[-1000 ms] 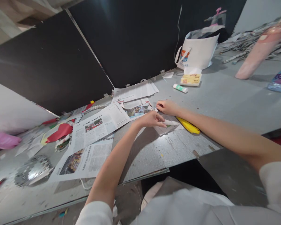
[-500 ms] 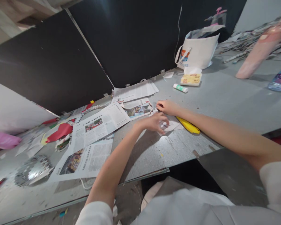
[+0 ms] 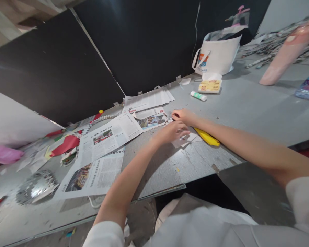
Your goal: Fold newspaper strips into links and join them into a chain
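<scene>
Over a small piece of white paper [image 3: 187, 140] on the table, my left hand [image 3: 172, 132] reaches with its fingers slightly bent and apart, a little blurred. Just beyond it, my right hand [image 3: 184, 117] rests with its fingers curled in; a small dark bit shows at the fingertips, but what they grip is too small to make out. A long yellow object [image 3: 206, 136] lies under the right forearm, beside the paper. Newspaper sheets with photos [image 3: 150, 120] lie just left of both hands.
More newspaper sheets [image 3: 110, 132] spread leftward, near red paper [image 3: 67, 144] and a shiny silver disc [image 3: 37, 187]. Behind the hands are a glue stick [image 3: 198, 96], a tissue pack [image 3: 209, 85] and a white bag [image 3: 218, 56]. A pink bottle [image 3: 283, 60] stands at right.
My left hand has shifted slightly up and away from me, its fingers straightening to the right across the paper. The right hand stays almost in place.
</scene>
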`<action>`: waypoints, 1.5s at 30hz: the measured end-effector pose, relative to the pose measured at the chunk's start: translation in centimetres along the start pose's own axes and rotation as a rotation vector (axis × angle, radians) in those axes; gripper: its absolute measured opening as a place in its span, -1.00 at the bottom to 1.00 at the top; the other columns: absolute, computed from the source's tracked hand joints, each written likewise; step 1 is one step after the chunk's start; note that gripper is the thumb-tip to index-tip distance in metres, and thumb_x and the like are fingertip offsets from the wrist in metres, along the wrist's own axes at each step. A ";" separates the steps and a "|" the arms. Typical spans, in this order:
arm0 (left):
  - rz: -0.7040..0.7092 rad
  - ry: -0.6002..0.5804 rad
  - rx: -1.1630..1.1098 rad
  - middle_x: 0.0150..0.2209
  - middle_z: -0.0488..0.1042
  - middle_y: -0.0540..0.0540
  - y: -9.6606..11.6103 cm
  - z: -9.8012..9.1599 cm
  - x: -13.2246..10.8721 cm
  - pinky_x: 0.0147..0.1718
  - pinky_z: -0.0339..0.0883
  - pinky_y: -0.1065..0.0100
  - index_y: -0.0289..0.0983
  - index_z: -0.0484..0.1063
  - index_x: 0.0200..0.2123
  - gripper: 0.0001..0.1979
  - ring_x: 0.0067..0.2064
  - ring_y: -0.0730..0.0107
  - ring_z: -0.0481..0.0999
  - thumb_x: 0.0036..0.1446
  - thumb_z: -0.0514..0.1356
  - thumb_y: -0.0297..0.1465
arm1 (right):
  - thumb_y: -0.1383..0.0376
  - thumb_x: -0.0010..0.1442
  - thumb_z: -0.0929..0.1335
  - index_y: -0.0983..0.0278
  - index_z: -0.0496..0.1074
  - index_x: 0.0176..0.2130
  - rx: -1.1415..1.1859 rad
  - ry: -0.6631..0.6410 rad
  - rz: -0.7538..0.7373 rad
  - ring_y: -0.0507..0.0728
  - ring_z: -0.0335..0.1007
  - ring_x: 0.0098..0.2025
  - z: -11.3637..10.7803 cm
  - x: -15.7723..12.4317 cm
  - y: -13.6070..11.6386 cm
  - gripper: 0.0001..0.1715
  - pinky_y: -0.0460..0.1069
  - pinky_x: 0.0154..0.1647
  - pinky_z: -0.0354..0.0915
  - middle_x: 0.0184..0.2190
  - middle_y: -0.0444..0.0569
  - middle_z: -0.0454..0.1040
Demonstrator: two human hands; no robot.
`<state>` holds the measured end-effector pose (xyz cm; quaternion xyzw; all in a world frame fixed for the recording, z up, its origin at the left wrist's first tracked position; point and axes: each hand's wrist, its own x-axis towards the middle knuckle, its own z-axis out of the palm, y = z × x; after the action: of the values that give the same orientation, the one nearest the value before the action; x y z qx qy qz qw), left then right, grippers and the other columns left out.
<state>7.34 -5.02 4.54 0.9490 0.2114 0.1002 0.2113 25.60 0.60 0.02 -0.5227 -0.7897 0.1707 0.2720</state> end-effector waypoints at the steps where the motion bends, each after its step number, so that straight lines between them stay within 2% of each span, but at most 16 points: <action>1: 0.033 0.036 0.095 0.08 0.58 -0.26 -0.2 0.4 0.1 0.14 0.40 0.15 -0.27 0.58 0.01 -0.73 0.12 0.14 0.56 0.51 0.12 -0.28 | 0.24 0.40 0.29 0.24 0.58 -0.17 -0.005 0.000 0.008 0.12 0.39 -0.37 0.0 0.0 -0.1 -0.72 -0.01 -0.28 0.20 -0.37 -0.04 0.62; 5: 0.196 0.003 0.347 0.12 0.58 -0.26 -1.0 1.7 0.3 0.25 0.37 0.07 -0.26 0.55 0.08 -0.74 0.23 0.09 0.52 0.51 0.09 -0.39 | 0.21 0.42 0.28 0.23 0.59 -0.12 0.003 0.034 0.020 0.15 0.45 -0.32 -0.6 -0.3 -0.7 -0.70 0.00 -0.24 0.23 -0.29 -0.01 0.67; 9: 0.228 0.006 0.381 0.17 0.58 -0.24 -1.8 2.3 0.5 0.27 0.39 0.08 -0.25 0.52 0.14 -0.72 0.27 0.13 0.51 0.51 0.07 -0.42 | 0.20 0.43 0.26 0.26 0.60 -0.08 -0.018 0.068 0.015 0.16 0.44 -0.34 -1.2 -0.8 -1.5 -0.65 0.01 -0.26 0.20 -0.31 0.02 0.66; 13: 0.150 0.007 0.333 0.24 0.55 -0.27 -2.4 3.1 1.2 0.25 0.41 0.11 -0.23 0.45 0.26 -0.65 0.30 0.13 0.50 0.48 0.14 -0.43 | 0.18 0.44 0.25 0.29 0.61 -0.05 -0.027 0.086 0.004 0.17 0.44 -0.34 -1.5 -0.9 -1.7 -0.61 0.02 -0.25 0.18 -0.33 0.04 0.64; 17: 0.009 -0.002 0.257 0.26 0.53 -0.26 -2.7 3.6 1.8 0.19 0.45 0.12 -0.18 0.39 0.35 -0.56 0.26 0.10 0.53 0.45 0.15 -0.45 | 0.19 0.44 0.26 0.26 0.61 -0.02 -0.027 0.103 0.005 0.18 0.46 -0.32 -1.4 -0.6 -1.3 -0.62 0.01 -0.22 0.21 -0.32 0.03 0.64; 22: -0.085 0.015 0.168 0.15 0.59 -0.23 -2.2 3.4 1.6 0.15 0.46 0.11 -0.18 0.45 0.26 -0.65 0.16 0.11 0.59 0.46 0.17 -0.40 | 0.21 0.43 0.26 0.25 0.62 -0.02 -0.066 0.106 0.029 0.18 0.48 -0.31 -1.4 -0.3 -1.1 -0.63 0.00 -0.24 0.20 -0.31 0.03 0.65; 27: -0.122 0.032 0.222 0.10 0.58 -0.23 -1.8 3.3 1.6 0.15 0.45 0.13 -0.21 0.48 0.19 -0.71 0.13 0.12 0.59 0.45 0.19 -0.39 | 0.19 0.44 0.26 0.26 0.61 -0.03 -0.071 0.119 0.020 0.18 0.48 -0.32 -1.5 -0.3 -1.0 -0.63 0.01 -0.25 0.18 -0.35 0.03 0.64; 33: -0.045 0.113 0.242 0.24 0.49 -0.23 -1.8 4.5 1.4 0.35 0.28 0.06 -0.24 0.44 0.22 -0.68 0.32 0.08 0.38 0.45 0.16 -0.41 | 0.20 0.44 0.26 0.24 0.60 -0.03 -0.052 0.130 0.012 0.19 0.50 -0.28 -1.6 -0.3 -0.8 -0.65 0.01 -0.21 0.23 -0.30 0.03 0.66; 37: -0.190 0.192 0.296 0.31 0.39 -0.30 -2.1 5.3 0.9 0.38 0.19 -0.12 -0.19 0.38 0.34 -0.57 0.38 -0.09 0.26 0.49 0.11 -0.25 | 0.22 0.45 0.26 0.24 0.60 0.00 -0.066 0.145 0.040 0.20 0.50 -0.27 -1.8 -0.4 -0.8 -0.64 0.02 -0.20 0.22 -0.29 0.05 0.66; 40: -0.261 0.170 0.320 0.42 0.28 -0.31 -2.3 5.4 0.6 0.41 0.07 -0.24 -0.12 0.38 0.40 -0.50 0.48 -0.22 0.12 0.52 0.05 -0.12 | 0.20 0.46 0.27 0.25 0.60 -0.02 -0.085 0.154 0.044 0.20 0.47 -0.32 -1.8 -0.4 -0.7 -0.65 0.03 -0.23 0.20 -0.33 0.05 0.65; 42: -0.263 0.139 0.332 0.45 0.27 -0.29 -2.4 5.3 0.6 0.43 0.03 -0.24 -0.09 0.41 0.40 -0.50 0.51 -0.22 0.09 0.53 0.03 -0.12 | 0.20 0.46 0.27 0.24 0.60 -0.03 -0.092 0.154 0.037 0.19 0.46 -0.34 -1.6 -0.4 -0.6 -0.67 0.03 -0.24 0.19 -0.35 0.04 0.64; 45: -0.253 0.143 0.361 0.42 0.35 -0.26 -2.4 5.3 0.6 0.44 0.04 -0.15 -0.11 0.45 0.37 -0.51 0.50 -0.12 0.15 0.54 0.02 -0.14 | 0.21 0.46 0.27 0.25 0.60 -0.03 -0.091 0.153 0.021 0.18 0.47 -0.34 -1.5 -0.4 -0.5 -0.67 0.02 -0.26 0.18 -0.34 0.04 0.65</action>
<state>8.51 -4.68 -1.17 0.9279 0.3575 0.1007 0.0332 26.20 0.02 1.40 -0.5543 -0.7681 0.0967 0.3058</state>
